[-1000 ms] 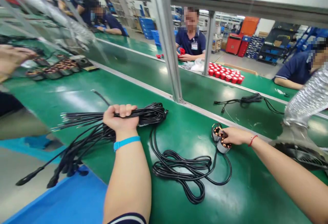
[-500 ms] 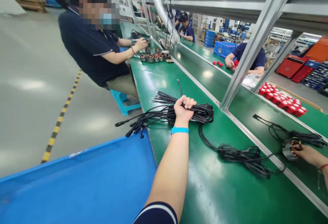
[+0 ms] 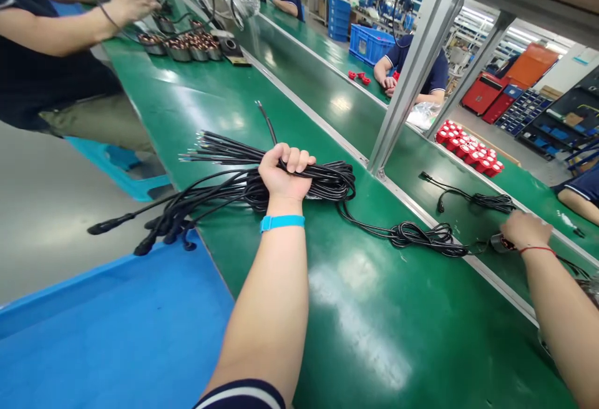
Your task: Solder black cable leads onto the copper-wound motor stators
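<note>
A bundle of black cables [image 3: 332, 178] lies on the green workbench [image 3: 374, 309], connector ends to the left and bare wire ends fanned beyond them. My left hand [image 3: 286, 172], wearing a blue wristband, is closed around cables on top of this bundle. From it a looser coil of black cable [image 3: 416, 235] stretches right towards a round metal stator with copper windings [image 3: 501, 244]. Over that stator is my right hand [image 3: 526, 231], with a red string at the wrist; its fingers are partly hidden and appear curled on the stator, at the sunken green strip.
Another coiled cable [image 3: 491, 201] lies on the strip beyond my right hand. A metal post [image 3: 407, 72] rises from the bench's rail. Several stators [image 3: 187, 47] stand near a co-worker's hands [image 3: 128, 3] at the left. A blue bin [image 3: 116, 328] is beside the bench.
The view has turned and shifted, so the bundle sits farther left. My right hand with the stator has moved inward, back of the hand now upward. My left hand keeps its grip.
</note>
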